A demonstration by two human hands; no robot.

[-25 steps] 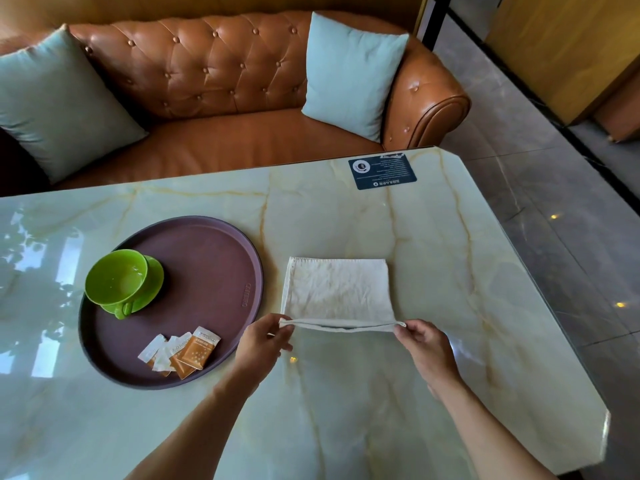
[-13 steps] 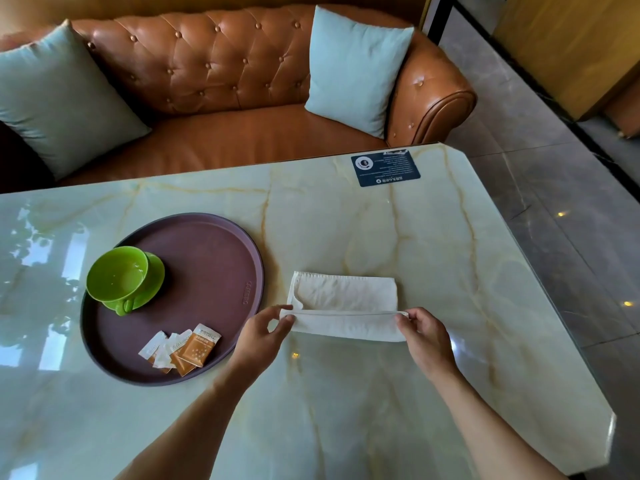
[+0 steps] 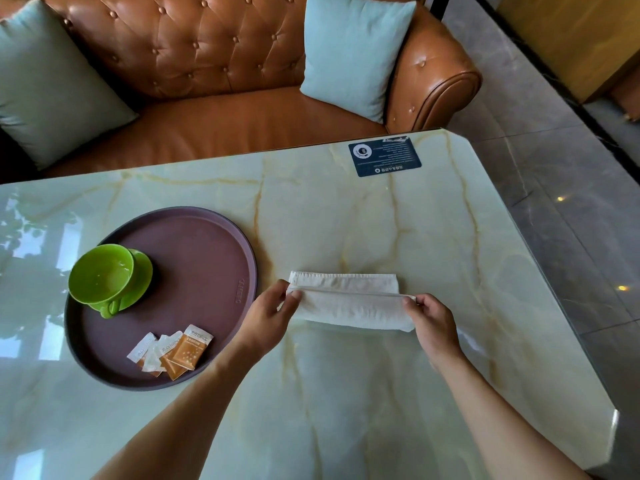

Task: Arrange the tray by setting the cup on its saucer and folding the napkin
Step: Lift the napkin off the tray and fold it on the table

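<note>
Both hands on the napkin (image 3: 349, 306), which lies on the marble table (image 3: 381, 223) just right of the tray (image 3: 194, 244), not on it. Left hand (image 3: 266, 320) pinches the napkin's left end, thumb and fingers closed on the raised fold edge. Right hand (image 3: 431, 323) pinches the right end the same way, fingertips clamped on the cloth. The near layer is lifted and brought over toward the far edge; a narrow strip of the lower layer shows beyond the held edge. Napkin reads as a wide, short band, long axis left-right.

Cup (image 3: 102, 273) is green, upright, sitting on its green saucer (image 3: 142, 278) at the left side of the round brown tray. Cup handle points toward the near edge. Cup looks empty.

Sachets (image 3: 173, 351): a small fan of orange and white packets, overlapping, on the tray's near part, apart from the saucer. Exact count unclear, about 4.

Dark blue card (image 3: 384, 157) lies flat at the far right of the table. Tan leather sofa (image 3: 207, 64) behind the table with 2 pale blue cushions (image 3: 353, 50).
</note>
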